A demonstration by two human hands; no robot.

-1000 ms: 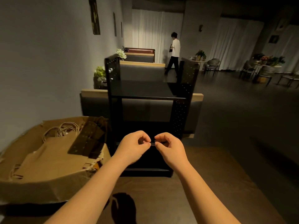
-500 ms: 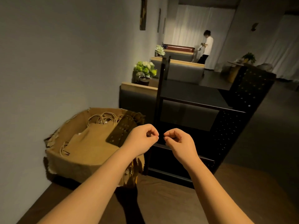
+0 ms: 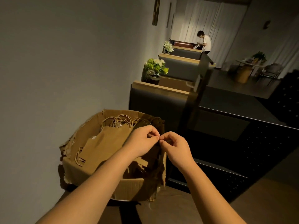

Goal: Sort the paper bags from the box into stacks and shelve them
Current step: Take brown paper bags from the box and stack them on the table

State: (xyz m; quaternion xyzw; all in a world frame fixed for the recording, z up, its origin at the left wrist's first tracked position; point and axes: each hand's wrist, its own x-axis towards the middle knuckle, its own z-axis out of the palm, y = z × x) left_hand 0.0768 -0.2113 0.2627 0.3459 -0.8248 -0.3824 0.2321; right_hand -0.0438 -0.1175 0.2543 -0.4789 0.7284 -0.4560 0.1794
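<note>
Both hands' fingertips curl narrow and meet above the box's (image 3: 103,165) near-right corner; whether the left hand (image 3: 142,141) and right hand (image 3: 175,148) pinch anything, I cannot tell. A second ago they hovered before the black shelf (image 3: 242,143); now they are over the box, where the paper bags (image 3: 105,143) lie unsorted, so picking probably begins.

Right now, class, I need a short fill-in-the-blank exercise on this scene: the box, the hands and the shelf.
1. The brown bags lie inside a torn cardboard ____.
2. The box stands against the wall, to the ____ of the black shelf.
3. The left hand and right hand meet at their ____.
4. The pot behind holds ____.

Missing words: box; left; fingertips; flowers
</note>
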